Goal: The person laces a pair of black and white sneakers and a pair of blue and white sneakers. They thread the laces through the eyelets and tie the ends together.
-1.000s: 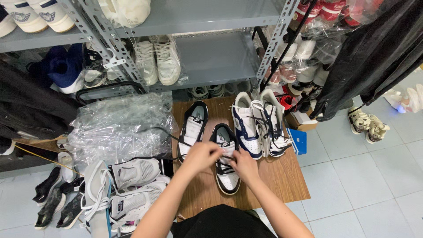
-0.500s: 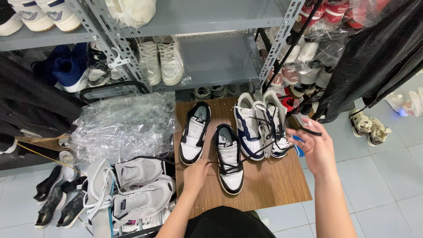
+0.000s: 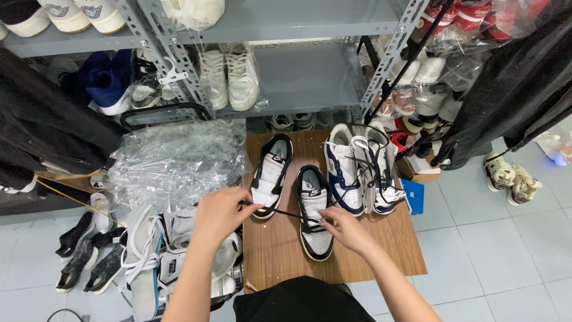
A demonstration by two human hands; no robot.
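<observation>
Black-and-white sneaker (image 3: 314, 216): on the wooden worktop (image 3: 381, 250), toe toward you, centre front. Black lace (image 3: 280, 211): runs taut from the sneaker's eyelets leftward. Your left hand (image 3: 219, 210): grip pinched shut on the lace's free end, just left of the sneaker. Your right hand (image 3: 345, 229): fingertips closed on the lace at the sneaker's eyelets. Matching sneaker (image 3: 271, 174): just left of and behind the first. Navy-and-white pair (image 3: 360, 170): to its right, laces loose. Crumpled clear plastic bags (image 3: 176, 161): left of the worktop. Blue flat package (image 3: 413, 197): at the worktop's right edge. Brown cardboard box (image 3: 417, 170): behind that.
</observation>
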